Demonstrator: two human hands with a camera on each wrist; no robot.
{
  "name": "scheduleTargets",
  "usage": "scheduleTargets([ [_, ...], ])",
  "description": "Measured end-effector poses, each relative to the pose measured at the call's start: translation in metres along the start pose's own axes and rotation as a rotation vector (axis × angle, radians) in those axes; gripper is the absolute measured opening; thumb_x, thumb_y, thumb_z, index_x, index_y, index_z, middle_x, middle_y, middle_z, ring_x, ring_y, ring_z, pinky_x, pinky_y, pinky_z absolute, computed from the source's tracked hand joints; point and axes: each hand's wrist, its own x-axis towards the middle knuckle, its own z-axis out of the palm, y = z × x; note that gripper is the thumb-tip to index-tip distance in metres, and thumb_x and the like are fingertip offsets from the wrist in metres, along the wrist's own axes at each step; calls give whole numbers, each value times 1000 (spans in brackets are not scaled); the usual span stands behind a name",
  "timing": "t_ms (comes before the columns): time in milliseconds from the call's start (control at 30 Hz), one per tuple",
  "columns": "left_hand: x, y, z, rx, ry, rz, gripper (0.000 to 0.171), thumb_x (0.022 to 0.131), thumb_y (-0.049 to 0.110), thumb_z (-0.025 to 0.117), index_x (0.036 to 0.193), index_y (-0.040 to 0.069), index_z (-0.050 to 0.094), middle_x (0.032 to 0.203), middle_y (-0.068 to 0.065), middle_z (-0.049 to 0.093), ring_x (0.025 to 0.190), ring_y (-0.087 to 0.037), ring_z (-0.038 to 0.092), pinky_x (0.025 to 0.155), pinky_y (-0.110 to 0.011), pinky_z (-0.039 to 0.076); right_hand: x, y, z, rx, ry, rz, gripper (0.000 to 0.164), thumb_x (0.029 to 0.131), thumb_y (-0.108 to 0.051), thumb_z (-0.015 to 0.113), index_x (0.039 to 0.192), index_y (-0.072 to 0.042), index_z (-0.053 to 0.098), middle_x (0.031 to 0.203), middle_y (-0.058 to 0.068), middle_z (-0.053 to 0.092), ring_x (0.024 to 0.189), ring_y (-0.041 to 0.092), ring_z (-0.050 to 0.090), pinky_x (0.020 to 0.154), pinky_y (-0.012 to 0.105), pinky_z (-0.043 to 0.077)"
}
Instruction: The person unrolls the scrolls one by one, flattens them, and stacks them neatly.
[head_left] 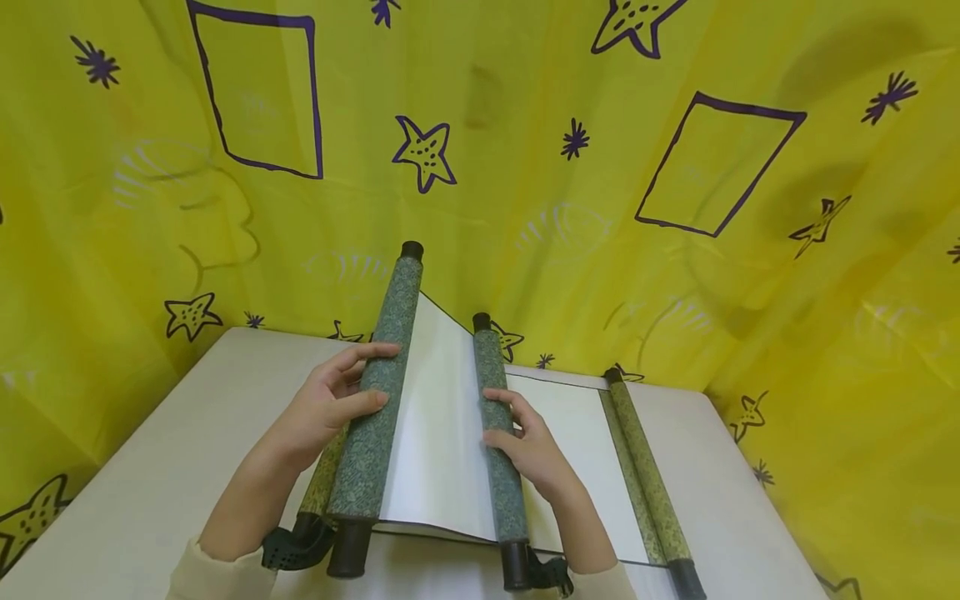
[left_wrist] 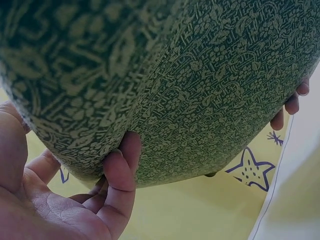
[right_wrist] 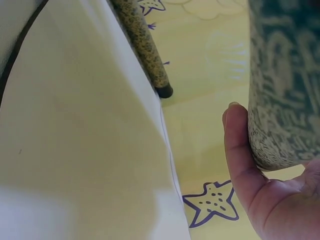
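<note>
A green patterned hanging scroll is raised above the table, partly unrolled between two rolls. My left hand (head_left: pixel 330 404) grips the thicker left roll (head_left: pixel 371 450), thumb and fingers around it. My right hand (head_left: pixel 536 446) holds the thinner right roll (head_left: pixel 504 492) near its middle. White paper (head_left: pixel 438 425) stretches between them. In the left wrist view the green cloth (left_wrist: pixel 200 100) fills most of the picture, with my left hand (left_wrist: pixel 75 207) under it. The right wrist view has my right hand (right_wrist: pixel 280 205) around the roll (right_wrist: pixel 287 85).
Beneath it, a second scroll with olive-gold rollers lies spread on the white table (head_left: pixel 195 425). Its right roller (head_left: pixel 648 467) is in sight; the left roller (head_left: pixel 324 475) is partly hidden behind the green roll. A yellow curtain (head_left: pixel 480 208) with purple drawings hangs behind and around the table.
</note>
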Motion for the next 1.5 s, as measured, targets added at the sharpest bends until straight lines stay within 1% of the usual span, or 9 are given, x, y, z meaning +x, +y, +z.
scheduleTargets([
  [100, -1, -1, -1, -1, -1, 7, 51, 96, 6, 64, 144, 11, 47, 132, -16, 47, 90, -17, 62, 73, -34, 56, 0, 0, -1, 2, 0, 3, 52, 94, -9, 65, 142, -25, 53, 164, 3, 22, 151, 41, 10, 105, 53, 39],
  [333, -2, 0, -1, -1, -2, 10, 51, 96, 6, 63, 144, 11, 47, 129, -18, 48, 90, -18, 63, 74, -35, 57, 0, 2, -1, 21, -14, 19, 51, 93, -11, 69, 140, -26, 55, 161, 6, 26, 136, 41, 42, 94, 43, 47],
  [600, -7, -1, -3, 43, 15, 19, 51, 96, 6, 63, 144, 10, 47, 143, -18, 39, 88, -15, 60, 71, -32, 54, 0, 4, 2, 2, -8, 22, 51, 94, -9, 65, 141, -26, 54, 162, 5, 26, 146, 43, 24, 101, 54, 43],
  [733, -5, 0, -4, 20, 17, 8, 51, 96, 5, 62, 145, 11, 47, 135, -17, 44, 86, -17, 62, 72, -34, 56, 0, 3, 0, 8, -4, 7, 49, 94, -7, 64, 139, -24, 56, 160, 4, 30, 147, 43, 22, 101, 51, 43],
  [1000, -4, 1, -4, 2, 21, -1, 49, 96, 4, 61, 143, 13, 48, 128, -18, 49, 90, -20, 64, 74, -36, 57, 0, 3, -2, 22, -31, 16, 47, 93, -11, 69, 138, -20, 58, 160, 9, 28, 130, 41, 49, 91, 40, 49],
  [1167, -5, 4, -5, 11, 26, -8, 50, 97, 5, 61, 144, 13, 48, 129, -16, 49, 91, -19, 64, 75, -36, 57, -1, 4, -3, -4, 3, 10, 46, 94, -6, 64, 137, -21, 59, 161, 8, 28, 145, 44, 29, 100, 47, 45],
  [1267, -5, 5, -5, 15, 25, 5, 49, 97, 5, 61, 144, 13, 48, 127, -16, 50, 91, -20, 63, 75, -36, 57, 0, 4, -4, -8, 14, 3, 46, 94, -5, 64, 137, -20, 59, 161, 7, 30, 149, 42, 19, 99, 46, 45],
  [1433, -4, 5, -6, 21, 23, 14, 49, 97, 5, 61, 143, 14, 49, 130, -14, 48, 90, -18, 62, 74, -35, 56, 1, 3, -7, 1, -5, 8, 47, 92, -7, 68, 136, -21, 59, 157, 5, 35, 135, 37, 41, 89, 37, 48],
  [1500, -4, 5, -6, 21, 25, 10, 49, 97, 5, 61, 143, 14, 49, 133, -14, 47, 90, -18, 62, 74, -35, 56, 2, 4, -7, -3, -2, 4, 47, 92, -7, 68, 137, -20, 59, 156, 4, 37, 133, 35, 42, 89, 37, 47],
])
